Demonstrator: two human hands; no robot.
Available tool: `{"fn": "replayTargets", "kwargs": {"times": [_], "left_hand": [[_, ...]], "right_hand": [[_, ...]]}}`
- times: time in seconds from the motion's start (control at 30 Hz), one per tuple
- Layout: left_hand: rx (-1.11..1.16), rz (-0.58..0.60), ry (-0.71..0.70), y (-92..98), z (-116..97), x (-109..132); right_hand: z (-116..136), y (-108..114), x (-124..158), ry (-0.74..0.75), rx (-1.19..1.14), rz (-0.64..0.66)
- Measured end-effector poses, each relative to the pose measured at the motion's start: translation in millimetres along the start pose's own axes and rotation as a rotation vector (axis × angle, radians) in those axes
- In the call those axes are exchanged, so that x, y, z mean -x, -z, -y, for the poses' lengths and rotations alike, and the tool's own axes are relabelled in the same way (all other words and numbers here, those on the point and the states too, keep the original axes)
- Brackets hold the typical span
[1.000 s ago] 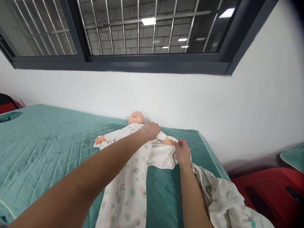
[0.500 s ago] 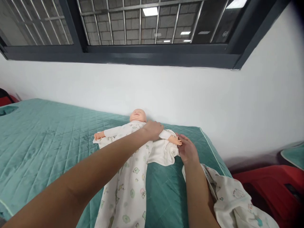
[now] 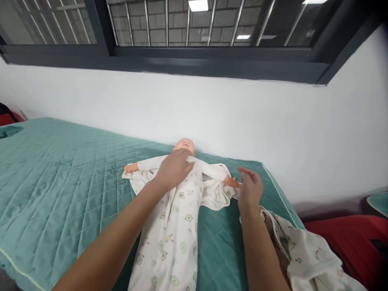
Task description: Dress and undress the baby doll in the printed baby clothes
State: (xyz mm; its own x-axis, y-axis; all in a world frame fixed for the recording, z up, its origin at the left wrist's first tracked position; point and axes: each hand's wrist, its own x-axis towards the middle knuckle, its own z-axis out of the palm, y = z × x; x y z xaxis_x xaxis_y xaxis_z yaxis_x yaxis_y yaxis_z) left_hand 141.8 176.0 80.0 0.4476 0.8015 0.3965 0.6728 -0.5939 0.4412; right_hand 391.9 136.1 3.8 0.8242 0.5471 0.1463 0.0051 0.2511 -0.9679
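A baby doll [image 3: 185,145] lies on its back on a teal quilted bed [image 3: 60,169], dressed in a white printed sleep sack [image 3: 174,226] with its arms spread. My left hand [image 3: 173,169] rests on the doll's chest just below the chin, fingers bent over the cloth. My right hand [image 3: 250,188] hovers open beside the doll's outstretched hand [image 3: 232,182], fingers apart, holding nothing. A second printed white cloth [image 3: 306,254] lies draped under my right forearm.
The bed runs along a white wall [image 3: 242,121] under a dark-framed barred window [image 3: 194,36]. The bed's right edge [image 3: 281,198] is close to my right hand. Red furniture [image 3: 348,242] stands to the right of the bed.
My left hand slid from the doll's far shoulder to its chest. My right hand let go of the cloth by the doll's arm and lifted open. The view tilted down.
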Motion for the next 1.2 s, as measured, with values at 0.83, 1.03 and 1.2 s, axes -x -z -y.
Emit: {"fn": "replayTargets", "kwargs": {"times": [0.83, 1.03, 1.2], "left_hand": [[0.500, -0.181, 0.087, -29.9, 79.5, 29.8], [0.222, -0.519, -0.250, -32.1, 73.1, 47.5], [0.121, -0.611, -0.354, -35.0, 73.6, 48.0]], "right_hand": [[4.8, -54.4, 87.2, 0.031, 0.416, 0.801], [3.9, -50.2, 86.5, 0.128, 0.428, 0.817], [11.6, -50.7, 86.7, 0.336, 0.478, 0.886]]}}
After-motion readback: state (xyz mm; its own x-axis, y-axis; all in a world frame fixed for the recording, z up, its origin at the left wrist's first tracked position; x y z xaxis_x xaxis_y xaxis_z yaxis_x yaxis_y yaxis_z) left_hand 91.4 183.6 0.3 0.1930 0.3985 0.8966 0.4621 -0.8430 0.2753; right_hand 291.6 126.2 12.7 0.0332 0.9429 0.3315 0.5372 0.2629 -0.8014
